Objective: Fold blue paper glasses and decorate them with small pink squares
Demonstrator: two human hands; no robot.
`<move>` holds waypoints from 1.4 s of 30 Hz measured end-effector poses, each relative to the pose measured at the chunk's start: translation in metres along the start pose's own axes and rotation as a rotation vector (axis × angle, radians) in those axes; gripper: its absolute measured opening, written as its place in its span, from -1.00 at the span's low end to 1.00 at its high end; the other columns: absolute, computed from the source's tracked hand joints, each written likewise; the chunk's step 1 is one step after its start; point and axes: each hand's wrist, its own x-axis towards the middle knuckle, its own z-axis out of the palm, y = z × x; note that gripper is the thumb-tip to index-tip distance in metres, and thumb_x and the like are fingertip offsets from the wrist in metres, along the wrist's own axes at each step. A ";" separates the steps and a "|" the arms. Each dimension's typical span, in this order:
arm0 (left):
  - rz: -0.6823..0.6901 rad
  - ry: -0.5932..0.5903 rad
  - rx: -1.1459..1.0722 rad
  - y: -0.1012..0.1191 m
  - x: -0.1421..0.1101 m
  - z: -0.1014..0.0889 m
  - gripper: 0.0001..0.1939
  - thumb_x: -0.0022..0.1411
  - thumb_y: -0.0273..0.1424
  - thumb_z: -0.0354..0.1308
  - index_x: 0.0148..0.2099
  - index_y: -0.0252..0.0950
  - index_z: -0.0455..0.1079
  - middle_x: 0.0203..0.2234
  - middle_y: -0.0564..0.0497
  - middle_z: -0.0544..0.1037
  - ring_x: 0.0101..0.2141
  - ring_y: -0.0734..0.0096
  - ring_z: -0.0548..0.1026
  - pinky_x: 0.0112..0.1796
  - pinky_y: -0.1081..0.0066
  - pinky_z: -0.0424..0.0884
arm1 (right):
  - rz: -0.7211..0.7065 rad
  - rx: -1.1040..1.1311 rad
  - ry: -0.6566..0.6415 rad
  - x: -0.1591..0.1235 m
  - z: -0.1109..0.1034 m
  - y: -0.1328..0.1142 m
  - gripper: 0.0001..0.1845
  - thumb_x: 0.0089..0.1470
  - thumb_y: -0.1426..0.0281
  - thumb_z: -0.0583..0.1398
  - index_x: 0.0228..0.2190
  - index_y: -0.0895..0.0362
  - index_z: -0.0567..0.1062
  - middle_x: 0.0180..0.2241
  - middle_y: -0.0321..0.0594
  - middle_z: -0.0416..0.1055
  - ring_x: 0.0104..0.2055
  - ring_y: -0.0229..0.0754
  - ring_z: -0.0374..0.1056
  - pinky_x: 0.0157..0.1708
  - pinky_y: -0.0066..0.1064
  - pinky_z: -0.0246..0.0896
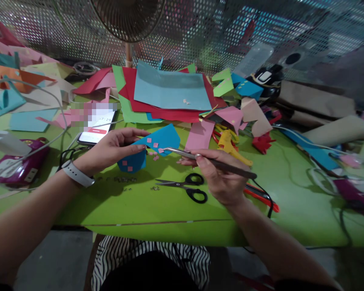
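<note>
My left hand (115, 147) grips a blue paper craft piece (157, 141) dotted with small pink squares and holds it just above the green table (139, 206). My right hand (218, 173) is closed around long metal tweezers (200, 155). The tweezer tips hold a tiny pink square (161, 150) against the lower edge of the blue paper. A few loose pink squares (154, 154) lie on the table under the paper. A white watch sits on my left wrist.
Black-handled scissors (188, 188) lie in front of my right hand. A phone (97, 129) lies behind my left hand. Stacked coloured paper sheets (170, 91), a yellow glue gun (230, 147), red-handled tools (262, 198), cables and a fan stand (128, 54) crowd the back.
</note>
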 end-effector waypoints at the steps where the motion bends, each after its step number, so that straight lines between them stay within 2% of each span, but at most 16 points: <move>1: -0.003 -0.001 0.000 0.000 0.000 0.000 -0.53 0.19 -0.27 0.32 0.12 -0.28 0.45 -0.14 -0.10 0.65 -0.34 0.40 0.61 -0.44 0.55 0.54 | 0.022 0.048 0.012 0.001 0.001 0.002 -0.88 0.17 0.39 0.24 -0.23 0.07 0.58 -0.36 -0.27 0.63 -0.39 -0.11 0.60 -0.40 -0.28 0.59; 7: -0.031 0.007 -0.006 0.003 -0.001 0.001 -0.54 0.19 -0.28 0.32 0.12 -0.28 0.44 -0.15 -0.11 0.66 -0.37 0.41 0.61 -0.47 0.55 0.53 | 0.189 0.245 0.061 0.005 0.006 0.012 -0.87 0.16 0.28 0.26 -0.29 0.07 0.56 -0.36 -0.26 0.62 -0.42 -0.15 0.59 -0.50 -0.35 0.54; 11: -0.023 -0.004 -0.005 0.002 0.000 0.001 -0.52 0.19 -0.27 0.32 0.14 -0.28 0.43 -0.13 -0.13 0.65 -0.36 0.39 0.62 -0.48 0.56 0.52 | 0.303 0.281 0.060 0.008 0.006 0.013 -0.81 0.14 0.23 0.26 -0.27 0.08 0.55 -0.42 -0.28 0.61 -0.45 -0.15 0.57 -0.46 -0.33 0.54; 14: -0.019 -0.009 -0.004 0.000 0.000 0.000 -0.53 0.20 -0.29 0.31 0.14 -0.27 0.43 -0.12 -0.12 0.65 -0.34 0.39 0.62 -0.47 0.55 0.53 | 0.335 0.270 0.059 0.009 0.006 0.013 -0.80 0.12 0.23 0.26 -0.27 0.09 0.54 -0.46 -0.29 0.59 -0.46 -0.16 0.57 -0.48 -0.34 0.52; 20: -0.028 -0.009 -0.032 0.000 0.000 0.001 -0.54 0.19 -0.31 0.32 0.13 -0.27 0.44 -0.17 -0.10 0.67 -0.36 0.40 0.62 -0.45 0.54 0.53 | 0.307 0.260 0.031 0.008 0.006 0.013 -0.82 0.15 0.26 0.25 -0.25 0.09 0.55 -0.42 -0.27 0.59 -0.45 -0.15 0.57 -0.47 -0.34 0.52; 29: -0.058 -0.033 -0.024 0.003 0.000 0.003 -0.58 0.18 -0.34 0.32 0.09 -0.29 0.47 -0.27 -0.07 0.67 -0.42 0.44 0.58 -0.46 0.55 0.50 | 0.188 0.200 0.003 0.007 0.000 0.006 -0.87 0.17 0.32 0.25 -0.23 0.08 0.55 -0.39 -0.29 0.59 -0.44 -0.15 0.58 -0.42 -0.32 0.58; 32: -0.065 -0.045 -0.017 0.004 0.000 0.002 -0.57 0.18 -0.34 0.31 0.09 -0.29 0.47 -0.30 -0.07 0.67 -0.43 0.44 0.58 -0.47 0.54 0.49 | 0.182 0.204 -0.002 0.008 -0.003 0.005 -0.86 0.17 0.32 0.26 -0.22 0.09 0.53 -0.37 -0.28 0.59 -0.43 -0.16 0.58 -0.46 -0.35 0.57; 35: -0.060 -0.060 -0.017 0.004 -0.001 0.001 -0.58 0.18 -0.34 0.31 0.09 -0.30 0.46 -0.28 -0.07 0.66 -0.45 0.48 0.55 -0.50 0.57 0.46 | 0.174 0.217 -0.020 0.009 -0.005 0.005 -0.88 0.16 0.35 0.27 -0.23 0.09 0.54 -0.40 -0.29 0.59 -0.43 -0.16 0.59 -0.50 -0.40 0.54; 42: -0.038 -0.146 -0.030 0.001 0.000 -0.001 -0.55 0.22 -0.34 0.28 0.14 -0.35 0.42 -0.28 -0.07 0.64 -0.59 0.63 0.41 -0.59 0.62 0.36 | 0.133 0.275 -0.074 0.011 -0.006 0.001 -0.92 0.17 0.46 0.25 -0.25 0.10 0.51 -0.46 -0.33 0.59 -0.45 -0.14 0.59 -0.43 -0.36 0.60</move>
